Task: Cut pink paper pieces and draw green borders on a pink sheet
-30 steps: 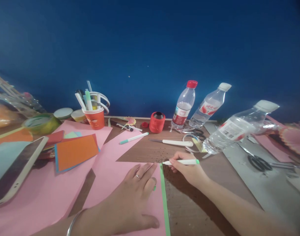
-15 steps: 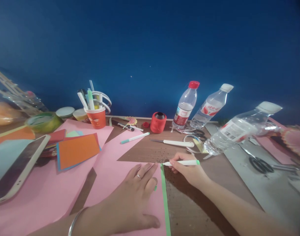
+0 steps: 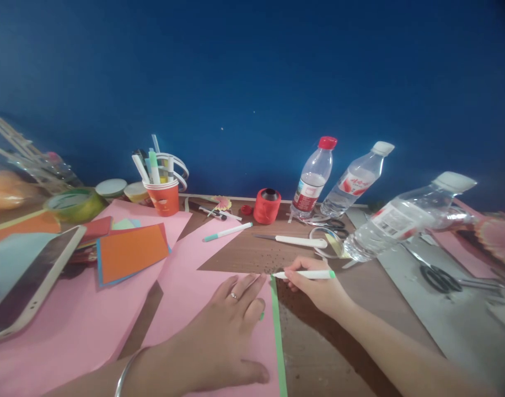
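Note:
My right hand (image 3: 312,284) is closed around a white marker (image 3: 306,274) with a green end. Its tip meets the top right corner of a sheet of pink paper (image 3: 194,309). A green strip (image 3: 278,336) runs down that sheet's right edge. My left hand (image 3: 231,325) lies on the sheet with fingers stretched and thumb apart, pressing it down. A small green piece (image 3: 261,316) shows at the bent index finger; I cannot tell what it is. Beyond the hands, a craft knife (image 3: 300,241) and a second marker (image 3: 227,232) rest on the table.
Several water bottles (image 3: 312,184) stand or lean at the back right, near a tape roll (image 3: 324,245). Scissors (image 3: 438,277) lie on a grey board (image 3: 405,286). Left are a paper cup (image 3: 164,199) of pens, coloured cards (image 3: 132,253) and a phone (image 3: 33,286). Red thread (image 3: 267,208) stands centrally.
The marker in my right hand has shifted very slightly left at the corner. My left hand stays in place on the paper, and the view has moved only a little.

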{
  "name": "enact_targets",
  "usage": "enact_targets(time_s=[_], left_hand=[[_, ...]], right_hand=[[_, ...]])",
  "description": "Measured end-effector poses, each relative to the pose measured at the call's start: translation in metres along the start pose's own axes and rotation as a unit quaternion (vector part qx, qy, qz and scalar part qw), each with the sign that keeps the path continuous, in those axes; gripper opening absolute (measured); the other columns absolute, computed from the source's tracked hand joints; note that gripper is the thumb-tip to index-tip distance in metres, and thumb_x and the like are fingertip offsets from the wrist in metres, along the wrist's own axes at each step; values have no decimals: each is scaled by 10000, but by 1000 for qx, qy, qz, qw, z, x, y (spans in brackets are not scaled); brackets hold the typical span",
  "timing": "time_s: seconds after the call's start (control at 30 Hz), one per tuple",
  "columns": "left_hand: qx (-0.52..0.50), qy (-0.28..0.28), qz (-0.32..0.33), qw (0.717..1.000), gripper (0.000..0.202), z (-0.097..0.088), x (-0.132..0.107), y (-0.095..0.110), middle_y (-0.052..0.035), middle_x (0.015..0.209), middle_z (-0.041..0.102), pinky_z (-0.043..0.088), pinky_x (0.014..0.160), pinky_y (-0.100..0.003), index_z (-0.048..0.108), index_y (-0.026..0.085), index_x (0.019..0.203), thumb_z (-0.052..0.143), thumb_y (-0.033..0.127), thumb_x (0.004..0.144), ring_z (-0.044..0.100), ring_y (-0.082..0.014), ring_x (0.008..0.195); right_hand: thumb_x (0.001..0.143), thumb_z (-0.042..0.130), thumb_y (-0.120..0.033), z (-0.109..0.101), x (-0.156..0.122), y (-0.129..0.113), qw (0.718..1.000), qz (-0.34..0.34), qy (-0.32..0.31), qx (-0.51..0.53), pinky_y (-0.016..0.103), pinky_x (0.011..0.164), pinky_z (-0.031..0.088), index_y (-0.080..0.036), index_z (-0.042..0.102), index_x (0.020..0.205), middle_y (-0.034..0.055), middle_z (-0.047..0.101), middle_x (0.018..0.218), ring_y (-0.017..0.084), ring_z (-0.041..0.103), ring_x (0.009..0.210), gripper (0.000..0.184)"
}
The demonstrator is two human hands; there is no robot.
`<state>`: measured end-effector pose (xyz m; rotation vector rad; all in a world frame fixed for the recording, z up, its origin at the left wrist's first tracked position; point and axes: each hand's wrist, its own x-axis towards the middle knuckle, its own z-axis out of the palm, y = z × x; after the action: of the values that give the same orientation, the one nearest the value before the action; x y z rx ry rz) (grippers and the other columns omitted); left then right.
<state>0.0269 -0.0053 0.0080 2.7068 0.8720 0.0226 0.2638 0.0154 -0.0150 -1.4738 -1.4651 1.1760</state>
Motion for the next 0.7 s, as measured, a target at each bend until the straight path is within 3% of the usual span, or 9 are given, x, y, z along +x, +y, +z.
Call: enact_targets(time_s=[0.17,0.33,0.5,0.7], left_hand=[[-13,1,-2,1000,647,1,-1,0,-143,1523,116,149,1098,-499,513,177,1093,638,641,659,119,-347,1378],[-10,-5,-4,1000,629,0,0,0,-155,1519,118,158,1094,-498,524,177,1075,633,641,665,112,-340,1380],[-4,-23,-14,1000,620,-5,2,4,-134,1524,106,148,1096,-505,537,176,1084,654,613,660,127,-353,1375],[1,0,-27,1000,633,3,3,-1,-137,1519,142,112,1112,-482,513,168,1143,584,632,718,92,-322,1387]], right_hand=[[781,601,-351,0,0,-1,1000,-5,3,-9,255,558,478,-170,610,698,24,660,629,155,606,574,200],[727,635,-391,1,0,-6,997,38,33,55,261,529,495,-180,563,629,21,659,611,146,596,525,244],[735,626,-320,-1,-1,-2,1000,5,-17,21,233,486,454,-168,587,630,11,643,574,122,561,485,189],[703,639,-338,-1,-2,-5,997,10,14,77,242,482,451,-177,564,611,10,645,570,123,546,473,200]])
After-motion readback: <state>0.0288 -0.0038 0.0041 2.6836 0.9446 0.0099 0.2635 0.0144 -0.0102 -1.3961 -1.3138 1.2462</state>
